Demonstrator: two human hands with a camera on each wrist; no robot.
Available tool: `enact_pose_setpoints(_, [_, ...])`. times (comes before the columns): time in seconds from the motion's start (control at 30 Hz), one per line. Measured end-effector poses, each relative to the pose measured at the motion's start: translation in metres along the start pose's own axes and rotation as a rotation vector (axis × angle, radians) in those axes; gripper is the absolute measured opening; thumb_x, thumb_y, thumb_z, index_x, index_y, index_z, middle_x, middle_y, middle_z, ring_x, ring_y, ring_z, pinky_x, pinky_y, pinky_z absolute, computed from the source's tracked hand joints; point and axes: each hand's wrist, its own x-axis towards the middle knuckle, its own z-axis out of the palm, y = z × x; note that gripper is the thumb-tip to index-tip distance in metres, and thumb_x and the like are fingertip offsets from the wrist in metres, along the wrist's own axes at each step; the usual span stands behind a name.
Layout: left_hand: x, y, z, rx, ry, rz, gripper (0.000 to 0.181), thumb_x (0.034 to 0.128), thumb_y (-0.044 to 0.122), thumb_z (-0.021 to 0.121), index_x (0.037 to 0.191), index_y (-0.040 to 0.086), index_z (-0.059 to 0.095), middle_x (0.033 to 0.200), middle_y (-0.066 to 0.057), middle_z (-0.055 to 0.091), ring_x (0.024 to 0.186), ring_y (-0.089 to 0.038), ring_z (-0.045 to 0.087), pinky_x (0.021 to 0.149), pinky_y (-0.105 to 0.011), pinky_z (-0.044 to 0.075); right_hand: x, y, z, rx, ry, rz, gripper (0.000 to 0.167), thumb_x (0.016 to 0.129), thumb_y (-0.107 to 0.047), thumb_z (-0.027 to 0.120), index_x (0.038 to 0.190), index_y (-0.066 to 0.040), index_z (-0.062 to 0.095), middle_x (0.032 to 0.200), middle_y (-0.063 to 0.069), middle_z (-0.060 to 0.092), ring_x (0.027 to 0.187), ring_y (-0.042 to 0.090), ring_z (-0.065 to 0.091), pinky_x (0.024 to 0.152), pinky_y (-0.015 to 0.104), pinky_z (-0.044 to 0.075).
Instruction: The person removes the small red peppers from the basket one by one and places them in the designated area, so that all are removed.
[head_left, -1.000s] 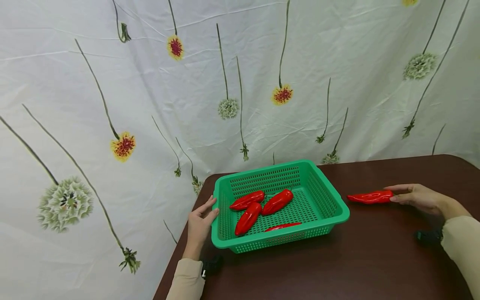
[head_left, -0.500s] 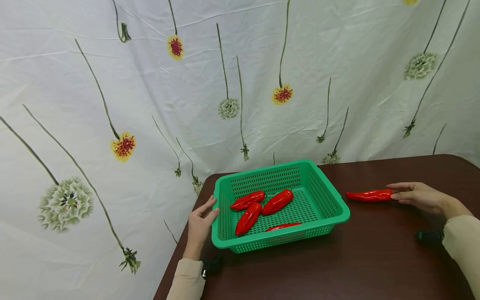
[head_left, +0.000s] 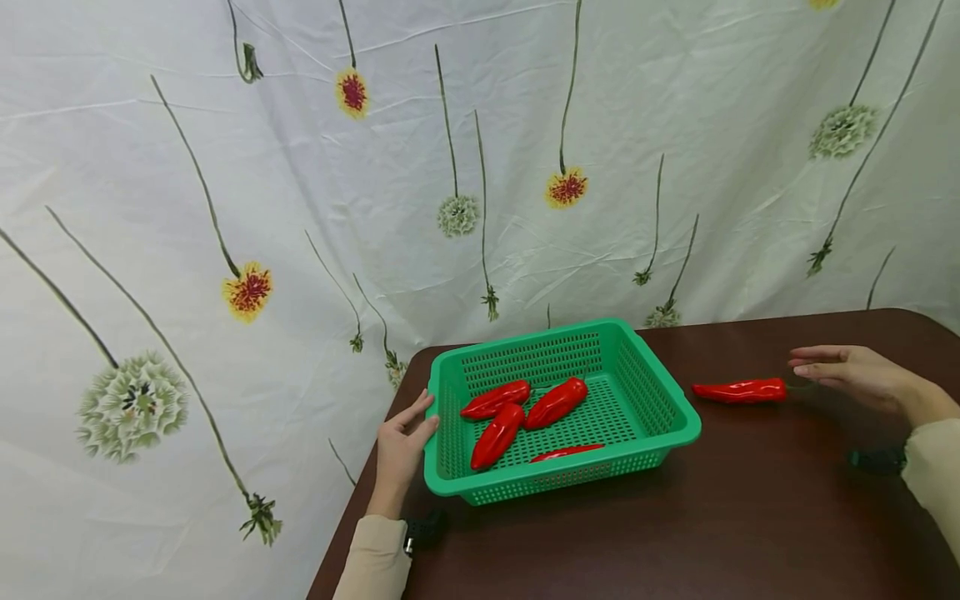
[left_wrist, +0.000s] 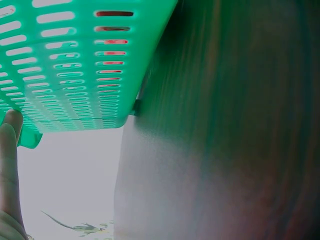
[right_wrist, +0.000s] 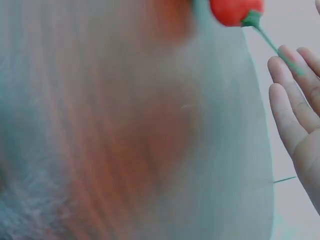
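Note:
A green plastic basket [head_left: 542, 484] stands on the dark brown table with several red peppers in it, among them one pepper [head_left: 497, 436] near its left end. My left hand [head_left: 400, 454] rests at the basket's left rim, its fingers fairly straight; the left wrist view shows fingertips [left_wrist: 13, 120] by the slotted outer wall [left_wrist: 75, 80]. To the right of the basket, another red pepper [head_left: 738, 391] lies on the table, its green stem [right_wrist: 251, 19] pointing right. Just above and right of that stem, my right hand [head_left: 873, 379] holds nothing, its fingers extended.
The brown table [head_left: 675, 533] extends in front of the basket and to the right. Behind it hangs a pale cloth [head_left: 517, 167] printed with flowers. Dark wrist devices sit under both wrists, the right one [head_left: 877, 461] near the tabletop.
My right hand has let go of the pepper outside the basket and moved up and right. That pepper had shifted slightly beforehand. The left hand and basket have stayed in place.

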Motion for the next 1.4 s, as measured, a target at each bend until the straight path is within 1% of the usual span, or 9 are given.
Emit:
enact_pose_setpoints(0.1, [0.0,0.001,-0.001,-0.001,0.004,0.001,0.039,0.0936,0.002,0.066,0.132,0.001,0.065,0.147,-0.011,0.055,0.126,-0.032,0.059,0.084,-0.015,0.055,0.002,-0.013,-0.002,-0.053,0.013,-0.012,0.074,0.103,-0.033,0.055,0.151,0.016,0.026,0.145,0.03,0.051,0.093,-0.024,0.049,0.082,0.019,0.055])
enact_pose_setpoints(0.27, [-0.001,0.001,-0.001,0.006,-0.001,0.007,0.039,0.0938,0.002,0.066,0.132,0.001,0.064,0.146,-0.011,0.055,0.129,-0.031,0.057,0.084,-0.015,0.055,0.002,-0.048,0.001,-0.14,0.012,-0.051,0.072,0.101,-0.042,0.058,0.152,0.004,0.035,0.133,-0.01,0.058,0.105,-0.012,0.057,0.097,0.046,0.053])
enact_pose_setpoints(0.4, [-0.001,0.001,0.0,0.016,-0.001,0.018,0.039,0.0934,0.002,0.066,0.132,0.0,0.064,0.146,-0.013,0.055,0.126,-0.031,0.06,0.083,-0.014,0.054,0.005,-0.082,0.007,-0.184,0.0,-0.102,0.07,0.1,-0.044,0.058,0.153,-0.003,0.038,0.139,0.001,0.059,0.129,0.029,0.056,0.101,0.067,0.04])
enact_pose_setpoints(0.47, [-0.001,0.001,0.001,0.012,-0.001,0.02,0.039,0.0932,0.001,0.066,0.132,0.0,0.064,0.146,-0.013,0.055,0.124,-0.033,0.061,0.083,-0.014,0.054,0.007,-0.098,0.012,-0.183,-0.02,-0.134,0.069,0.1,-0.042,0.059,0.154,-0.003,0.038,0.144,0.013,0.056,0.131,0.034,0.054,0.102,0.07,0.037])
enact_pose_setpoints(0.63, [0.0,0.002,0.001,0.01,0.002,0.027,0.039,0.093,0.001,0.066,0.132,-0.001,0.064,0.146,-0.014,0.055,0.126,-0.034,0.059,0.083,-0.014,0.054,0.008,-0.133,0.024,-0.181,-0.081,-0.232,0.062,0.1,-0.032,0.061,0.152,-0.003,0.042,0.144,0.023,0.055,0.109,-0.005,0.063,0.104,0.053,0.048])
enact_pose_setpoints(0.73, [0.0,0.001,0.001,0.014,0.006,0.029,0.039,0.0926,0.001,0.067,0.131,-0.001,0.064,0.145,-0.014,0.056,0.127,-0.034,0.059,0.083,-0.013,0.054,0.007,-0.152,0.031,-0.188,-0.116,-0.265,0.061,0.099,-0.03,0.064,0.151,-0.004,0.045,0.143,0.02,0.056,0.106,-0.009,0.062,0.095,0.031,0.053])
enact_pose_setpoints(0.83, [0.0,0.001,0.001,0.016,0.008,0.025,0.039,0.0925,0.001,0.067,0.131,-0.001,0.064,0.145,-0.014,0.056,0.128,-0.034,0.058,0.083,-0.013,0.054,0.007,-0.169,0.038,-0.188,-0.155,-0.286,0.061,0.097,-0.029,0.066,0.149,-0.004,0.046,0.143,0.019,0.057,0.107,-0.006,0.063,0.089,0.023,0.052])
enact_pose_setpoints(1.17, [0.0,0.0,0.001,0.023,0.009,0.017,0.039,0.0924,0.001,0.067,0.131,0.0,0.065,0.144,-0.013,0.056,0.126,-0.029,0.059,0.082,-0.013,0.054,0.018,-0.208,0.054,-0.179,-0.27,-0.339,0.061,0.094,-0.024,0.07,0.146,-0.002,0.049,0.144,0.019,0.057,0.128,0.031,0.058,0.093,0.024,0.053])
enact_pose_setpoints(1.4, [-0.001,0.0,0.002,0.025,0.015,0.019,0.039,0.0921,0.001,0.068,0.131,0.0,0.065,0.144,-0.014,0.056,0.121,-0.017,0.063,0.083,-0.013,0.054,0.037,-0.229,0.073,-0.211,-0.298,-0.401,0.056,0.093,-0.02,0.071,0.143,-0.002,0.053,0.143,0.019,0.057,0.127,0.036,0.058,0.098,0.032,0.052])
